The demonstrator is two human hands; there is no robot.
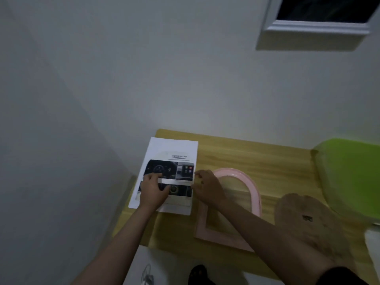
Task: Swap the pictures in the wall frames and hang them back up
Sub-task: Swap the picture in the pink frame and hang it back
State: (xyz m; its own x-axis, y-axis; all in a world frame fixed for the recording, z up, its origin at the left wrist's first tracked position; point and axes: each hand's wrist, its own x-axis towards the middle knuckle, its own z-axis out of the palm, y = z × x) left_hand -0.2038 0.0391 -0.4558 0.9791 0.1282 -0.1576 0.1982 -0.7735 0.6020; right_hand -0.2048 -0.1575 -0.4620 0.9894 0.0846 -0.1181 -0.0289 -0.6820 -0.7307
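Observation:
A white printed sheet (170,150) with dark car-interior photos lies at the left end of a wooden table (267,159). My left hand (153,190) rests flat on its lower half. My right hand (207,188) pinches the sheet's right edge with its fingertips. Right of the sheet lies an empty pink arch-shaped frame (246,182), face up, with my right forearm across it. A brown arch-shaped backing board (308,221) lies further right.
A green plastic object (351,173) stands at the table's right end. On the white wall above hangs a white-framed dark panel (320,17). A white wall runs along the left. A dark shoe (198,273) and a white cable (147,274) are on the floor below.

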